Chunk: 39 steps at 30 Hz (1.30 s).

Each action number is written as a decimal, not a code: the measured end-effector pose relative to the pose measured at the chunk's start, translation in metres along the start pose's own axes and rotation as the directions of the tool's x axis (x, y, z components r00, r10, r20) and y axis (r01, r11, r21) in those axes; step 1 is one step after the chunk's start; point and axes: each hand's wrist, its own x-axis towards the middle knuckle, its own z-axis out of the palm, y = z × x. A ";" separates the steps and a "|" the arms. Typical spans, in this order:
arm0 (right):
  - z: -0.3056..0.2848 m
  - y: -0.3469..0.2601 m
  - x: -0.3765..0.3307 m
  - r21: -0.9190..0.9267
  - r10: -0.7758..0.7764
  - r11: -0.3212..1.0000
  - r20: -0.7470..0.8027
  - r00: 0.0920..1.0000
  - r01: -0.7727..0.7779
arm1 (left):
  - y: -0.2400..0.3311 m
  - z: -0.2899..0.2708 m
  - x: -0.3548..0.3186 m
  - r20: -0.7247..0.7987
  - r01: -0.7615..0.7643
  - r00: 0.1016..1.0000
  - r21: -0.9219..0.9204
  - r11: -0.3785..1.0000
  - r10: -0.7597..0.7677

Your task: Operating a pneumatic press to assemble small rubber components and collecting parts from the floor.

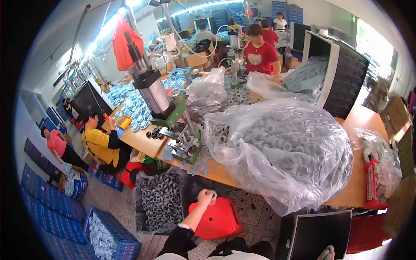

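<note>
My left hand [204, 198] pinched a small grey ring [212, 196] over the round-cornered red plastic stool [222, 219]; right of the stool, my right hand [324, 255] gripped a rounded grey piece [330, 249]. Light, steady fingertips seemed best.

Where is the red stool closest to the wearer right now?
In the head view, the red stool is low near centre, just below the left hand, right of the floor-level grey rings.
</note>
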 end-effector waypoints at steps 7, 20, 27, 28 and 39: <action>0.148 0.004 0.044 -0.063 -0.212 0.977 -0.301 0.930 0.202 | 0.176 0.073 0.136 0.052 0.031 0.999 -0.737 0.675 0.011; 0.232 0.096 0.373 -0.466 0.293 0.876 0.306 0.906 -0.126 | 0.157 0.114 0.073 0.013 -0.373 0.913 -0.373 0.849 0.407; 0.204 0.007 0.357 -0.640 -0.032 0.744 0.253 0.967 0.192 | 0.131 0.020 0.046 -0.210 -0.117 0.977 -0.439 0.891 0.025; 0.203 -0.006 0.349 -0.665 -0.084 0.709 0.253 0.964 0.236 | 0.121 0.002 0.046 -0.234 -0.095 0.972 -0.361 0.928 0.009; 0.268 0.019 0.342 -0.809 -0.473 0.318 0.317 0.822 0.495 | 0.087 -0.025 0.148 0.074 -0.008 0.997 0.035 0.999 0.005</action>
